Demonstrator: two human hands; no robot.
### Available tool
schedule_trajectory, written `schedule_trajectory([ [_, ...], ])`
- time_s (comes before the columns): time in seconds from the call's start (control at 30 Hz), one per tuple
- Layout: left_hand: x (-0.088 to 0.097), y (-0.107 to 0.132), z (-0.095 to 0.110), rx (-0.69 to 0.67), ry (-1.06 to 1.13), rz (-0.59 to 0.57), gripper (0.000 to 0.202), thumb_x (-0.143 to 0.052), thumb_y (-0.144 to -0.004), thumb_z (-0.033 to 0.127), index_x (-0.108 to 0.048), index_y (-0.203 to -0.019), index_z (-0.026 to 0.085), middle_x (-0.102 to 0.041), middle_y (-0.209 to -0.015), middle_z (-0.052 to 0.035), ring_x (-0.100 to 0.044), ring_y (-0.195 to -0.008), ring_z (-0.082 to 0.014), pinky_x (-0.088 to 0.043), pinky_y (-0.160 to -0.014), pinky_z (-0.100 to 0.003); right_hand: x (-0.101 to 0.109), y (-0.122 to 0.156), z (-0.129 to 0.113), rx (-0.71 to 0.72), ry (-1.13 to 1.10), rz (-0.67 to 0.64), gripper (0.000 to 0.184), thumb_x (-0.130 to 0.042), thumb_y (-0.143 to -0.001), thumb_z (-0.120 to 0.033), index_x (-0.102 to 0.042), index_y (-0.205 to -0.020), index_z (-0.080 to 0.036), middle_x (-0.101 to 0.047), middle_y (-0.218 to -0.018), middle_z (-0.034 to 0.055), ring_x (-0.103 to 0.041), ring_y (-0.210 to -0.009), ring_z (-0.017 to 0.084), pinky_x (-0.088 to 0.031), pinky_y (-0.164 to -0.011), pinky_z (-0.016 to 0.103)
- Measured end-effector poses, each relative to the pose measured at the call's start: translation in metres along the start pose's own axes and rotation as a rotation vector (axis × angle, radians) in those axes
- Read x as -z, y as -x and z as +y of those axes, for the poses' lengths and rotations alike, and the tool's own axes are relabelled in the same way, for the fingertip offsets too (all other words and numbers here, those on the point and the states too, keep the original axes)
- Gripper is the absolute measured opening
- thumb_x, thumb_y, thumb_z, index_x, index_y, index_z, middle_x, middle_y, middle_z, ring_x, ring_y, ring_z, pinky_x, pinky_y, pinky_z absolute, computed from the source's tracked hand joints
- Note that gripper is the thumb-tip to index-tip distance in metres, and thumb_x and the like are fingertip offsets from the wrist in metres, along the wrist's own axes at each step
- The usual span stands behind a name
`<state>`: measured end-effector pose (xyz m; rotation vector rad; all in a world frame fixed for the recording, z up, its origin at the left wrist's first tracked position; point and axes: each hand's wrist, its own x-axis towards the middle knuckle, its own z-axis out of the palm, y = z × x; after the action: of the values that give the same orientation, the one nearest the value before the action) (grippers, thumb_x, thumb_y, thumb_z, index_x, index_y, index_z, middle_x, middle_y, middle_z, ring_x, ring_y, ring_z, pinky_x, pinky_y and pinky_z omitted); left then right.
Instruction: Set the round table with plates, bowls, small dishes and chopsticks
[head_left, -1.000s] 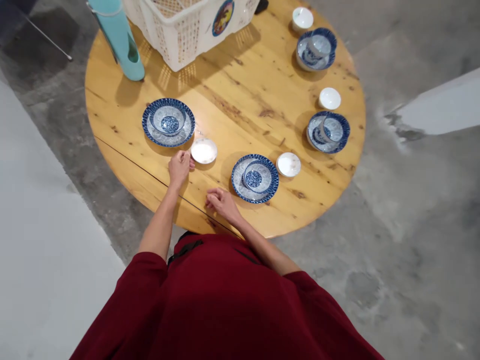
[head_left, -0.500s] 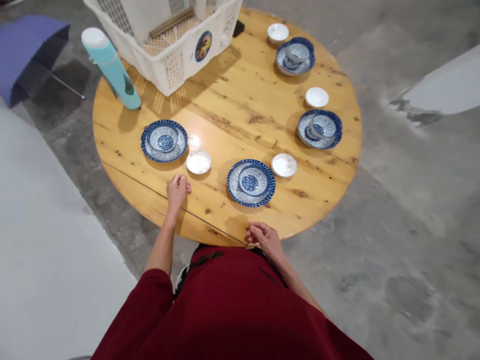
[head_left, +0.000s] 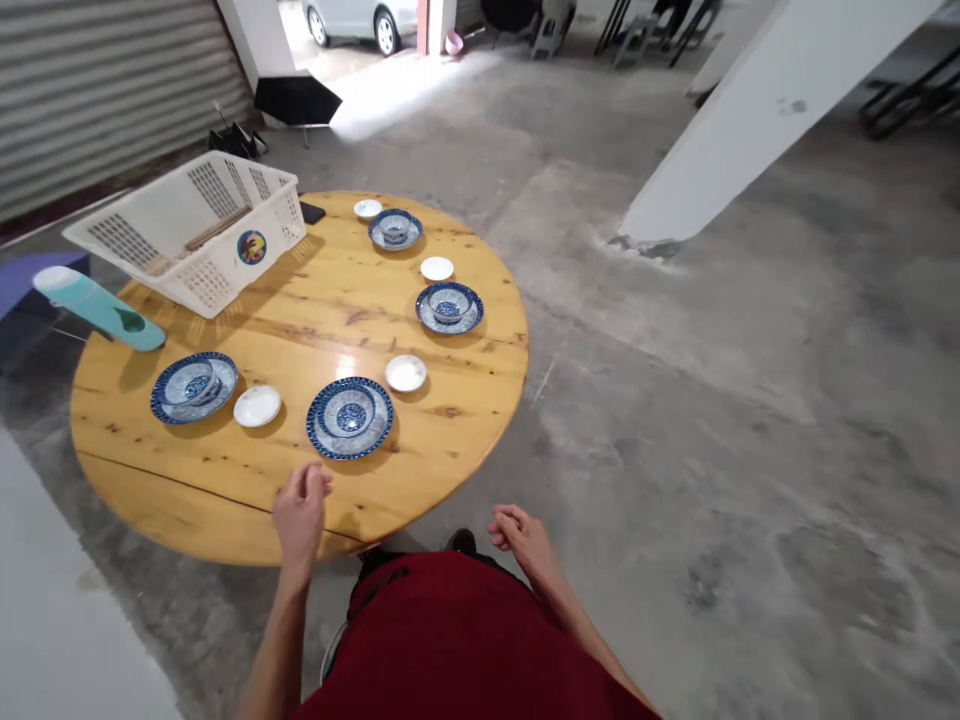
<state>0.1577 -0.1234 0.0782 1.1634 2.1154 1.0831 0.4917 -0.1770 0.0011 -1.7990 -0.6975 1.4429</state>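
Observation:
My left hand [head_left: 302, 500] hangs over the near edge of the round wooden table [head_left: 225, 470], its fingers loosely curled with nothing visible in them. Just beyond it sits a blue-rimmed plate [head_left: 379, 440] with a patterned bowl [head_left: 351, 412] on it. My right hand [head_left: 519, 532] is off the table's edge, above the floor, also loosely curled around nothing I can see. To the left lies another blue-rimmed plate [head_left: 166, 408] with a bowl [head_left: 193, 382]. Small white dishes [head_left: 257, 406] stand beside the plates, one of them [head_left: 406, 373] near the closest plate.
Two more plate-and-bowl sets [head_left: 450, 306] stand along the table's right side. A white plastic basket [head_left: 217, 270] and a turquoise bottle [head_left: 112, 312] are at the left. Behind the basket lies a dark flat object [head_left: 312, 213]. A white pillar [head_left: 705, 160] rises from the concrete floor.
My view has swung up and to the right, showing more floor, a car and the shutter. My right hand is now clear of the table's edge. The dishes keep their arrangement.

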Motion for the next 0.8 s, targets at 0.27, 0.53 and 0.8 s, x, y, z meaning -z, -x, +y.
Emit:
schedule_trajectory([
  [0.27,-0.184,0.119,0.089,-0.37,-0.109,-0.717,0.026,-0.043,-0.096,0.034,-0.068,-0.092,0.028,-0.074,-0.076,-0.0013,-0.069,-0.068,-0.0171,-0.051,-0.069,-0.028,0.162,0.007,0.066,-0.108,-0.139,0.314,0.048,-0.072,-0.051,-0.063,-0.07,-0.079,-0.024,-0.075,-0.066,0.0078,-0.067,-0.055,0.024,-0.055,-0.055,0.038],
  [0.53,-0.246,0.14,0.127,-0.543,-0.362,-0.911,0.028,-0.044,-0.098,0.026,-0.072,-0.097,0.024,-0.078,-0.091,-0.0048,-0.07,-0.081,-0.0195,-0.044,-0.073,-0.028,0.213,-0.049,0.046,-0.125,-0.222,0.291,0.057,-0.075,-0.051,-0.067,-0.07,-0.086,-0.022,-0.076,-0.069,0.0084,-0.07,-0.058,0.025,-0.058,-0.056,0.036],
  [0.8,-0.357,0.091,0.188,-0.457,-0.384,-0.924,0.03,-0.043,-0.1,0.026,-0.072,-0.094,0.022,-0.075,-0.086,-0.0023,-0.065,-0.076,-0.016,-0.038,-0.068,-0.025,0.3,-0.179,-0.025,-0.047,0.005,0.239,0.061,-0.069,-0.052,-0.066,-0.069,-0.089,-0.018,-0.073,-0.069,0.0072,-0.066,-0.058,0.021,-0.056,-0.061,0.034],
])
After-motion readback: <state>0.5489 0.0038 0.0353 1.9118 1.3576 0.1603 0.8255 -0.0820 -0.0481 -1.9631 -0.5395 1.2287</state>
